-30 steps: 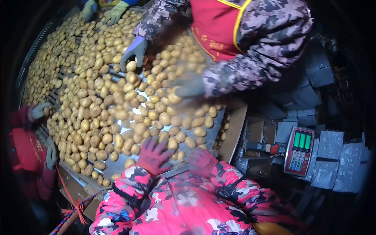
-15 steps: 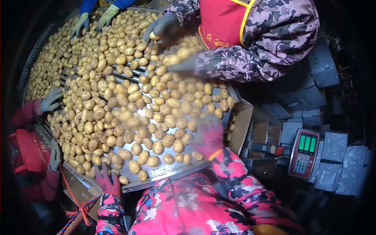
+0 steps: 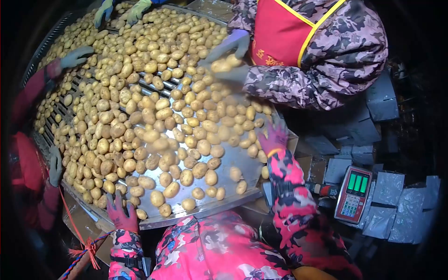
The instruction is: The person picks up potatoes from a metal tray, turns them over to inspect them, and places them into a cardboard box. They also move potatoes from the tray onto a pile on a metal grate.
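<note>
Potatoes (image 3: 186,177) cover much of a metal sorting table (image 3: 224,204), with slots showing between them. My left hand (image 3: 121,213), in a pink glove with greyish fingertips, lies at the near left edge, fingers spread against the nearest potatoes. At the right edge is my right hand (image 3: 273,137), gloved in pink, fingers apart beside several potatoes; nothing shows in its grip. A few potatoes lie spaced out on the bare metal between my hands. A smear blurs the middle of the view.
A co-worker's gloved hands (image 3: 231,58) are over potatoes at the upper right. Other gloved hands (image 3: 77,57) reach in from the left and the far side. At the right are a scale (image 3: 353,193), a cardboard box and wrapped packs (image 3: 410,210). Rope (image 3: 88,247) hangs lower left.
My right hand has moved up and right, away from the potatoes near the front edge. The left co-worker's upper hand has reached further over the table. The view has shifted slightly.
</note>
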The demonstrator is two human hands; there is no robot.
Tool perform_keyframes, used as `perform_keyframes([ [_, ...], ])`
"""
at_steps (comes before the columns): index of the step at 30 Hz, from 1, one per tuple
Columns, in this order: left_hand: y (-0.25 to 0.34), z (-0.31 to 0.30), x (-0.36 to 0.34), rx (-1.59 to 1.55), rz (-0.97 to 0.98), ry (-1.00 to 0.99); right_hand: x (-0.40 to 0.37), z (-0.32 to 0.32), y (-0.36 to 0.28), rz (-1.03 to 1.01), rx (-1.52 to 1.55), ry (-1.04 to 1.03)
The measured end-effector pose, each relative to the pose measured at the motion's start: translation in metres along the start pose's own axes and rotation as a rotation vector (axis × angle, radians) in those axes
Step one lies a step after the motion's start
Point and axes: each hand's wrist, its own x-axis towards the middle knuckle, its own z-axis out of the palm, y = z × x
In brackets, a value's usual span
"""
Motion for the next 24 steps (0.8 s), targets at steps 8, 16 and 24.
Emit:
perform_keyframes([
  [8, 0.008, -0.009, 0.005, -0.024, 0.014, 0.019, -0.110, -0.052, -0.038, -0.797, 0.253, -0.406],
  [16, 0.007, -0.007, 0.004, -0.014, -0.007, 0.019, 0.057, -0.024, -0.094, -0.245, 0.169, -0.169],
  [24, 0.007, -0.012, 0.007, -0.059, 0.000, 0.020, -0.073, -0.036, -0.060, -0.439, 0.157, -0.404],
])
